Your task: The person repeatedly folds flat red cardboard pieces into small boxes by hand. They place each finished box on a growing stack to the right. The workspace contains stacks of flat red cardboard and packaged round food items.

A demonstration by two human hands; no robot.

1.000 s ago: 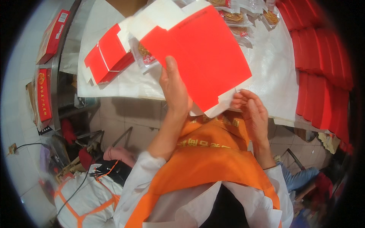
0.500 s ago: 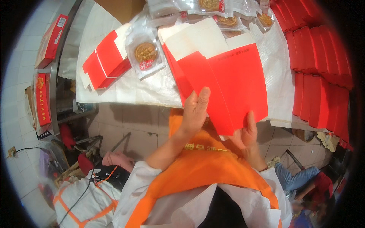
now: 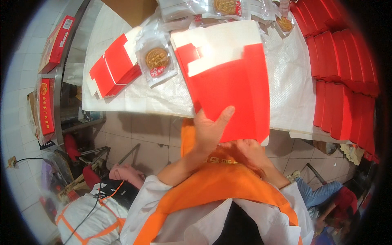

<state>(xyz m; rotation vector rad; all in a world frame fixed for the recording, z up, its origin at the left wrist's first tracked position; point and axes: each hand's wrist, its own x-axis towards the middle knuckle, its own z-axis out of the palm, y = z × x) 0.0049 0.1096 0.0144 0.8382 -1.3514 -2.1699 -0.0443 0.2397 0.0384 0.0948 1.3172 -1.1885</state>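
I hold a flat red carton blank (image 3: 232, 85) with white inner flaps upright in front of my chest. My left hand (image 3: 210, 130) grips its lower edge, thumb pressed on the red face. My right hand (image 3: 247, 149) pinches the bottom edge from beneath, partly hidden behind the carton. On the white-covered table (image 3: 163, 98) lie a stack of flat red carton blanks (image 3: 114, 67) and a round pastry sealed in a clear wrapper (image 3: 157, 61), both to the left of the carton.
Rows of folded red boxes (image 3: 343, 81) line the table's right side. More wrapped pastries (image 3: 224, 6) lie at the far edge. Red boxes (image 3: 47, 104) sit on a shelf at left. A person in white and orange (image 3: 98, 204) crouches below left.
The carton has swung from tilted toward the left to nearly upright and lower. My right hand slid under its bottom edge, and my left hand dropped to the lower edge.
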